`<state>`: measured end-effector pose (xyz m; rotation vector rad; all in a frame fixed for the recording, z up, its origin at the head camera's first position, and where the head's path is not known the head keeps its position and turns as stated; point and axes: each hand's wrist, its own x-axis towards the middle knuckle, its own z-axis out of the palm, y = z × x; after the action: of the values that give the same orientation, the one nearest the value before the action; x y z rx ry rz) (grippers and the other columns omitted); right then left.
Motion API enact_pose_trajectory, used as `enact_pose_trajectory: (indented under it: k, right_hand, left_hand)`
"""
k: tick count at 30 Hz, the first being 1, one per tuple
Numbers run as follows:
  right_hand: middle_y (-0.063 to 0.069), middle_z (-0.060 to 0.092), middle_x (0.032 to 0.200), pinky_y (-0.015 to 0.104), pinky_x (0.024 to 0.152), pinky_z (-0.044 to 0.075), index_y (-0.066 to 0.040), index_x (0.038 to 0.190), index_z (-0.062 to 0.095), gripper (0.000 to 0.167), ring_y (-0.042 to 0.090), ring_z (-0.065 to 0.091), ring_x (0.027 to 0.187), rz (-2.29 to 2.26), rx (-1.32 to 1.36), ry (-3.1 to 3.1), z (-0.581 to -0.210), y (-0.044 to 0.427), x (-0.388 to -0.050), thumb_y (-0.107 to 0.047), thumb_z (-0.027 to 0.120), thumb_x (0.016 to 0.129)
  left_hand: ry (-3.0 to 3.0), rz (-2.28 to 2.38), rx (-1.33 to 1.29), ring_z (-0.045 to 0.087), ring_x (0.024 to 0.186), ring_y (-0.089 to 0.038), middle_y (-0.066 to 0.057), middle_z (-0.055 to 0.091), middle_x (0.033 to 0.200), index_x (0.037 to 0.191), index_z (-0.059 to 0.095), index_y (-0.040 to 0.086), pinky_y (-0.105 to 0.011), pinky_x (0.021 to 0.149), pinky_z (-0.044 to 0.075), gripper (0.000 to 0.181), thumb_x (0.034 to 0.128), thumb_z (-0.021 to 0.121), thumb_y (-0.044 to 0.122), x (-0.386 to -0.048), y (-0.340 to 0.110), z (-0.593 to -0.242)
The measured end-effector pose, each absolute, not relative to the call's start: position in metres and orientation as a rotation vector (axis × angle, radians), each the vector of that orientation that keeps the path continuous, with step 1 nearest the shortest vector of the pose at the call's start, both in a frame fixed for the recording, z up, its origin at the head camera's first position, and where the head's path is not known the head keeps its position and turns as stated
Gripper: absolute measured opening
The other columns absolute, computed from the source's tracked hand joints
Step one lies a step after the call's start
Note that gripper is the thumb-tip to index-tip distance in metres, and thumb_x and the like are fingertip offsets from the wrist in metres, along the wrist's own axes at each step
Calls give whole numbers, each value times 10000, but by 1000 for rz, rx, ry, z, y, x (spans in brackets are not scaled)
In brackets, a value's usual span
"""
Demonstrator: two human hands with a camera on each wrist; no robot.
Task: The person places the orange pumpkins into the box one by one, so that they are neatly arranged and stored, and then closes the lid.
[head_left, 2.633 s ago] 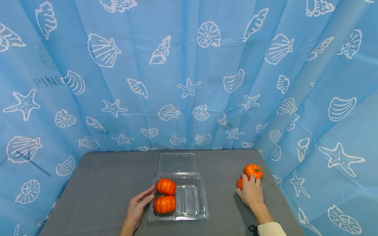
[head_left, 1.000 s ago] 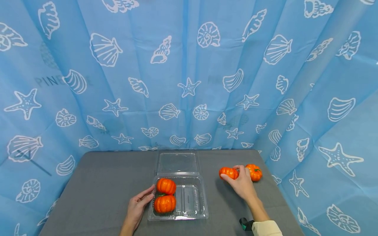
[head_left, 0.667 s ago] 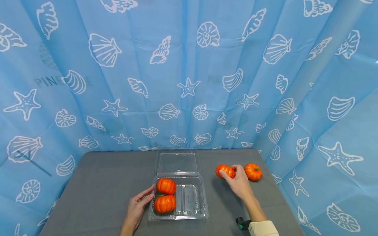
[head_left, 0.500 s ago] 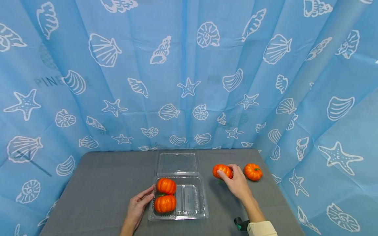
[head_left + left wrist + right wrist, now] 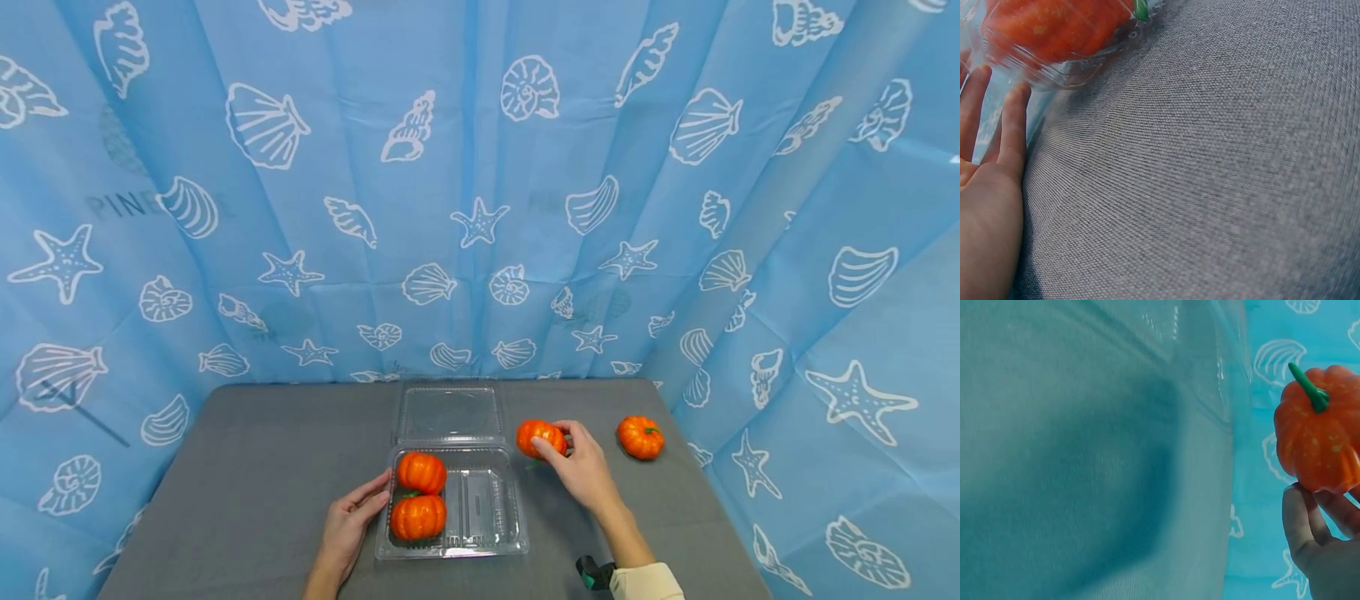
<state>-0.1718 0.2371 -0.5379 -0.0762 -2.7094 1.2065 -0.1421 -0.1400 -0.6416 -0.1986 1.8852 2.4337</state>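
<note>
My right hand (image 5: 587, 471) pinches an orange pumpkin (image 5: 541, 439) between thumb and fingers, just right of the clear plastic container (image 5: 522, 533). In the right wrist view this pumpkin (image 5: 1319, 434) shows its green stem, with my fingers (image 5: 1300, 515) under it. Two more pumpkins, one (image 5: 422, 473) behind the other (image 5: 417, 517), lie in the container's left half. Fingertips of my left hand (image 5: 347, 527) touch the container's left wall, the fingers fairly straight. The left wrist view shows that hand (image 5: 994, 181) beside the clear wall, with a pumpkin (image 5: 1054, 28) behind it.
The container's lid (image 5: 451, 414) lies folded back behind its base. Another pumpkin (image 5: 641, 437) sits near the right edge of the grey table (image 5: 262, 467). A blue curtain (image 5: 480, 292) with white shells hangs behind. A black strap (image 5: 594, 573) is at my right wrist.
My right hand has taken hold of the pumpkin beside the far-right one and carried it left towards the container. The left hand has stayed at the container's wall.
</note>
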Motion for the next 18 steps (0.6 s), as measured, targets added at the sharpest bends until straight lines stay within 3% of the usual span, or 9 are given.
enact_pose_trajectory:
  k: [4, 9, 18]
  right_hand:
    - [44, 650, 1077, 240, 710, 522, -134, 1184, 647, 474, 157, 609, 880, 1246, -42, -2713, -539, 227, -171, -487, 762, 889]
    - [11, 651, 1083, 228, 709, 533, -173, 1199, 668, 418, 129, 604, 866, 1279, 25, -2705, -538, 221, -172, -456, 757, 904]
    - [-58, 670, 1020, 211, 694, 539, -243, 1157, 716, 321, 77, 597, 810, 1324, 175, -2643, -541, 207, -171, -391, 795, 883]
  left_hand:
    - [1888, 2430, -218, 687, 1106, 25, 128, 747, 1191, 1372, 577, -106, -149, 932, 548, 510, 918, 728, 68, -143, -140, -642]
    - [1894, 2457, -177, 692, 1102, 15, 72, 742, 1226, 1364, 563, -136, -151, 927, 550, 517, 916, 729, 59, -143, -138, -644]
    - [1908, 2448, -199, 699, 1091, 11, 129, 751, 1176, 1356, 581, -123, -154, 913, 557, 507, 914, 734, 72, -144, -138, -641]
